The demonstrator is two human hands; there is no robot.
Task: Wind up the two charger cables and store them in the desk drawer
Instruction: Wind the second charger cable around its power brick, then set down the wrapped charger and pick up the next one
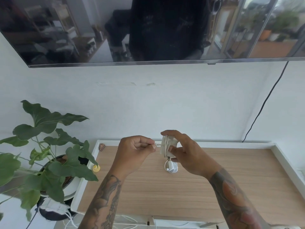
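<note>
My right hand [186, 151] holds a white charger brick [166, 146] upright above the desk, with its white cable wrapped several turns around it. My left hand [137, 146] pinches the free end of that cable just left of the brick, fingers closed on it. Below the brick, a second white cable [171, 167] lies coiled on the wooden desk top [165, 192]. At the bottom edge, a white drawer front [178, 223] shows with loose white cords near it; whether the drawer is open I cannot tell.
A leafy potted plant [49, 156] stands left of the desk. A small yellow object [96, 168] sits at the desk's left edge. A wall screen [148, 30] hangs above, and a black cord [264, 103] runs down the wall at the right. White raised rims border the desk.
</note>
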